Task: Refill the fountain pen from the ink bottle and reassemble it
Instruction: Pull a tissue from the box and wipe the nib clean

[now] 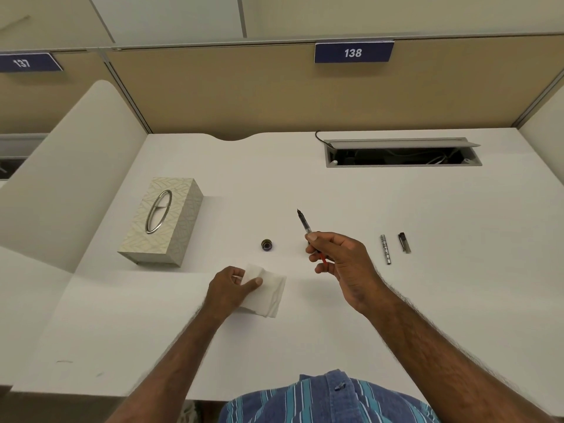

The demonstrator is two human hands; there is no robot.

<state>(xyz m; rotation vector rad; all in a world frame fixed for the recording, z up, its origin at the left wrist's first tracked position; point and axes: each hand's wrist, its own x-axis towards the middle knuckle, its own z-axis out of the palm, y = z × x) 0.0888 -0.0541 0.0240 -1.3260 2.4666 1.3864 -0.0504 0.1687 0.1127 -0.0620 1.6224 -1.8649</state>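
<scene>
Head view: two hands [235,286], one pen [305,225]

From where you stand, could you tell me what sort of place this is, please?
Probably a numbered desk in a shared office or study hall: the fabric partition carries a sign reading 138, a neighbouring bay is marked 137, and the white desk has a built-in cable tray.
</scene>
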